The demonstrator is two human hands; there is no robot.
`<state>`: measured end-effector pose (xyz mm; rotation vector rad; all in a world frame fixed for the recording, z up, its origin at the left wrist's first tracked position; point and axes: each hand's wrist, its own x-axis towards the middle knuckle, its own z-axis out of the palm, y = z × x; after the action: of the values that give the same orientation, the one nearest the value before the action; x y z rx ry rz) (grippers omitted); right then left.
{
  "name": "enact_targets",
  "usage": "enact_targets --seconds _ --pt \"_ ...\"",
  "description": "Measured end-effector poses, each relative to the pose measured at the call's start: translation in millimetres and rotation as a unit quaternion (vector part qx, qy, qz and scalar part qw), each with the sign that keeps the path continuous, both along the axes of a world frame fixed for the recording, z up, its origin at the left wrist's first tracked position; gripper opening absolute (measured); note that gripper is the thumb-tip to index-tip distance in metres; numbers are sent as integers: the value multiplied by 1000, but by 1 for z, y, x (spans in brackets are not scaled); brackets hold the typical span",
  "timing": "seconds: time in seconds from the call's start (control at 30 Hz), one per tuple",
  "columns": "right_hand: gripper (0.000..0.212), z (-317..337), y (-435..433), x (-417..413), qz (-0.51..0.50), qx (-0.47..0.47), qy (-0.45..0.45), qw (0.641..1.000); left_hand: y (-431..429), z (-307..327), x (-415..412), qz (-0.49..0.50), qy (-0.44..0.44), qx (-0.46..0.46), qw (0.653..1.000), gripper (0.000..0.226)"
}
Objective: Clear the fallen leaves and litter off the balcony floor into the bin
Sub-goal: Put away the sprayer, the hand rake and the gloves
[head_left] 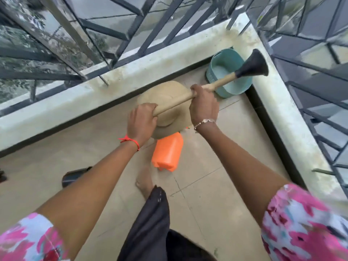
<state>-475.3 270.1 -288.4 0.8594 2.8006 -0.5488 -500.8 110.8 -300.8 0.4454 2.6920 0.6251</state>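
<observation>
Nearest you, your floral sleeves frame the view, and a dark cloth (150,223) hangs between your arms above the tiled floor (216,166). Your bare foot (145,181) stands just past it, with an orange plastic container (167,153) beside its toes and a black object (74,176) lying to the left.

Your left hand (142,119), a red thread at the wrist, curls round the near end of a wooden handle (174,104). Your right hand (204,106), with a bead bracelet, grips the same handle further along. Under both hands sits a tan rounded shape (169,91), too blurred to name.

The handle runs up and right to a black flared end (252,65), which hangs over the teal bin (224,61). The bin stands on the floor in the far right corner, against the pale ledge (75,102). Beyond the ledge rises the metal railing (131,34).
</observation>
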Motion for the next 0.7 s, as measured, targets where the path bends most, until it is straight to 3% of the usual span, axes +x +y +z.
enact_targets --seconds 0.07,0.2,0.27,0.3,0.37,0.4,0.47,0.57,0.63,0.7 --pt "52 -2 7 -6 -160 -141 116 970 27 0 1 14 -6 22 1000 38" --pt "73 -13 28 -29 -363 -380 281 803 75 -11 4 47 -13 21 999 39" --pt "78 -20 51 -45 -405 -492 302 709 100 -25 1 62 -31 28 997 34" --pt "81 -24 65 -50 -411 -519 286 693 112 -30 -2 72 -60 55 994 30" --pt "85 -31 87 -57 -393 -523 242 717 129 -42 -9 89 -181 165 965 24" --pt "83 -36 99 -61 -370 -514 203 747 138 -46 -12 109 -255 216 936 26" --pt "68 -42 124 -57 -307 -473 128 816 149 -57 -19 130 -347 230 900 28" --pt "51 -47 156 -41 -170 -446 51 877 156 -74 -34 244 -295 233 894 27" --pt "52 -53 168 -38 -68 -424 4 903 163 -76 -49 352 -255 273 859 25" --pt "55 -59 171 -40 32 -408 -42 911 172 -70 -58 428 -278 315 800 24"
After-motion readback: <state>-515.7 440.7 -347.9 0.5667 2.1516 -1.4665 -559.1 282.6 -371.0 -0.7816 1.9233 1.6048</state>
